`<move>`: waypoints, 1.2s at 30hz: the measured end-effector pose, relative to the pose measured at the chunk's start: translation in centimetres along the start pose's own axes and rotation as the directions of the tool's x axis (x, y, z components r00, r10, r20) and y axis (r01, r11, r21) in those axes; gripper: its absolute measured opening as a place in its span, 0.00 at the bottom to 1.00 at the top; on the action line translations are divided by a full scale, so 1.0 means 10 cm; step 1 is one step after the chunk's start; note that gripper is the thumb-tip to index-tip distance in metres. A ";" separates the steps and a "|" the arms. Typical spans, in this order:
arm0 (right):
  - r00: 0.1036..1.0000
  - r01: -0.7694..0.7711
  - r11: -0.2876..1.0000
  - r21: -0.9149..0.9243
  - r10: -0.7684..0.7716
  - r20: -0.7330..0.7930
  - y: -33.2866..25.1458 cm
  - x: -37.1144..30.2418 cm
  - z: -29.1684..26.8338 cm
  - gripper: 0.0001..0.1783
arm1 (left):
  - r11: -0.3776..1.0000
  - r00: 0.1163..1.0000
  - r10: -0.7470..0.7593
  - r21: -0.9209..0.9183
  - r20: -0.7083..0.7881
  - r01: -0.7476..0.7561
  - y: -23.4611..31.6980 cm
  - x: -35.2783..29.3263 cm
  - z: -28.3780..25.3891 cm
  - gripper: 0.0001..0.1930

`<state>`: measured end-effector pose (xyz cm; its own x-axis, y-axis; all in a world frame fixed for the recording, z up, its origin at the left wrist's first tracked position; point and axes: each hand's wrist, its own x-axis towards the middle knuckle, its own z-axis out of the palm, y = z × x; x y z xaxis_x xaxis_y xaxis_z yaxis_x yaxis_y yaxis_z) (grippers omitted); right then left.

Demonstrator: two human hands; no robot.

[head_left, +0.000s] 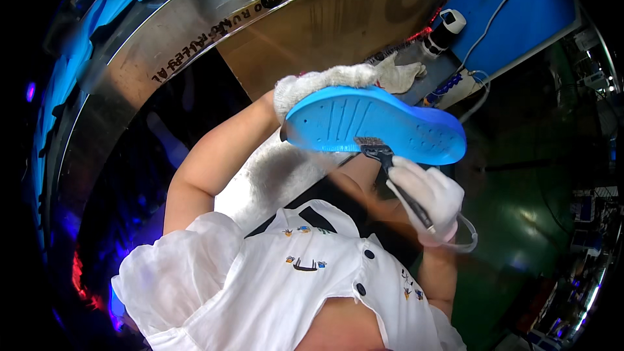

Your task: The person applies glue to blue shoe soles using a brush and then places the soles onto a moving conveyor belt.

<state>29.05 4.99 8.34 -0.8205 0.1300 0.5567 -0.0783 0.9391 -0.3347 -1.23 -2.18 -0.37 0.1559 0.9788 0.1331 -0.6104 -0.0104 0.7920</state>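
A blue shoe sole [383, 123] is held up in front of me, its grooved and pitted face toward me. My left hand [318, 86], in a white knit glove, is closed along the sole's far edge; the sole hides part of the fingers. My right hand [432, 201], in a thin white glove with a pale wrist strap, grips a black-handled brush [378, 151]. The brush's flat, greyish bristle end is at the sole's near edge, over its grooved part, and seems to touch it.
A curved metal rim [149, 32] runs along the far left, with blue pieces [120, 0] beyond it. Brown cardboard [312, 32] lies ahead. At the far right are a crumpled glove [400, 75], a black-and-white bottle [445, 32], a grey cable [500, 3] and a blue panel [520, 6].
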 end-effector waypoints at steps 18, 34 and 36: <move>0.658 -0.115 0.684 0.720 0.596 -0.460 -0.23 -0.07 0.36 0.09 | 0.923 0.899 0.318 -0.117 -0.301 -0.366 0.95 0.55 1.08 0.56; 0.735 -0.339 0.531 0.777 0.665 -0.133 -0.08 -0.25 0.60 0.12 | -0.741 0.685 0.521 0.129 -0.509 0.659 2.63 0.57 1.25 0.13; 0.750 -0.316 0.454 0.833 0.658 -0.074 -0.10 -0.23 0.63 0.13 | -0.759 0.567 0.563 -0.105 -0.601 0.642 2.70 0.38 1.04 0.17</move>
<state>27.44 1.79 2.60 -0.6248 0.7385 0.2534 -0.2478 0.1202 -0.9613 -9.07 -0.84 27.74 -0.7224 0.6720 0.1630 0.4818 0.6583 -0.5784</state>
